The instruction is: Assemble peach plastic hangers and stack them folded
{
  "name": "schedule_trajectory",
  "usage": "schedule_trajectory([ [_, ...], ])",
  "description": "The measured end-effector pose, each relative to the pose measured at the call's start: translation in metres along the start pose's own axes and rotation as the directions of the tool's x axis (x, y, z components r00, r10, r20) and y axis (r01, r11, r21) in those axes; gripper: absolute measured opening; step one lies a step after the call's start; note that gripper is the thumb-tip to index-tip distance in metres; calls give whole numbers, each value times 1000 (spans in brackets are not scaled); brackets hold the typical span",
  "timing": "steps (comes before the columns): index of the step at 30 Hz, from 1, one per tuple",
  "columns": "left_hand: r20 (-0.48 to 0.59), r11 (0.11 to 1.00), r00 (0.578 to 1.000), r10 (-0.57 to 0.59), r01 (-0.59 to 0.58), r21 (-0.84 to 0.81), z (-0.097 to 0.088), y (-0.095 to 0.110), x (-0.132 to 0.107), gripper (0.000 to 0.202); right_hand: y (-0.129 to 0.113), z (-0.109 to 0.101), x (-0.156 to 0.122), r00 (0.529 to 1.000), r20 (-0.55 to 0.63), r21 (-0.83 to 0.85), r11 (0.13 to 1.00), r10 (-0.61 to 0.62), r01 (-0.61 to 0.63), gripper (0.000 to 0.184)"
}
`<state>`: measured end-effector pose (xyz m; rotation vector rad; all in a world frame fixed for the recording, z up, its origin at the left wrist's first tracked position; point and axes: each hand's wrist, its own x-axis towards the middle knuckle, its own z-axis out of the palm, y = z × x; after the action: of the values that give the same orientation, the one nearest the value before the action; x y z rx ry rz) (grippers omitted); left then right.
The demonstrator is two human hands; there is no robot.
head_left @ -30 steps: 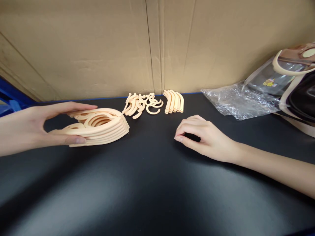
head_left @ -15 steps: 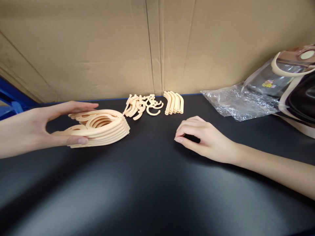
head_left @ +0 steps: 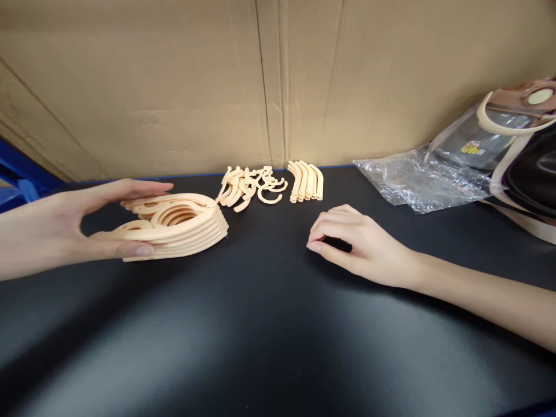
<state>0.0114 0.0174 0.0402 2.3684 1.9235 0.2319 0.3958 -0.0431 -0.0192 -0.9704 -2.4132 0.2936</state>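
Observation:
My left hand (head_left: 72, 226) is closed around the near end of a stack of cream plastic hanger parts (head_left: 197, 231), thumb along the front side and fingers behind. The curved pieces lie one on top of another on the black table. On the right, my right hand (head_left: 362, 246) rests on the table with fingers curled and the thumb tip against the index finger; nothing shows in it. Beyond it, several curved cream bars (head_left: 306, 182) lie side by side. A loose pile of small cream hooks (head_left: 249, 185) sits between those bars and the stack.
A cardboard wall (head_left: 195, 87) stands along the table's back edge. At the right, a crinkled clear plastic bag (head_left: 417, 179) lies beside a clear container (head_left: 469, 139) with a cream handle. Blue framing (head_left: 26, 171) shows at the far left. The black tabletop (head_left: 269, 336) spans the foreground.
The whole view has shifted very slightly. Both hands and the hanger parts stay in the same places on the table.

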Motion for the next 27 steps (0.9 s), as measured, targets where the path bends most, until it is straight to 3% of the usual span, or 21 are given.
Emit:
schedule_trajectory([
  [3, 7, 998, 998, 58, -58, -34, 0, 7, -6, 117, 0, 0, 1, 1000, 1, 3, 1000, -1, 1, 14],
  [10, 14, 999, 999, 50, -50, -19, -1, 17, -12, 118, 0, 0, 0, 1000, 0, 2, 1000, -4, 4, 14],
  [18, 32, 1000, 999, 4, -3, -20, 3, -3, -1, 120, 0, 0, 1, 1000, 0, 2, 1000, -6, 6, 14],
  [23, 40, 999, 999, 36, -35, -18, 2, -12, 3, 109, 1, 1, 1, 1000, 4, -1, 1000, -7, 7, 14],
  [27, 50, 1000, 999, -3, 3, -3, 3, -16, 8, 116, 0, 1, 0, 1000, 3, 0, 1000, -8, 8, 14],
])
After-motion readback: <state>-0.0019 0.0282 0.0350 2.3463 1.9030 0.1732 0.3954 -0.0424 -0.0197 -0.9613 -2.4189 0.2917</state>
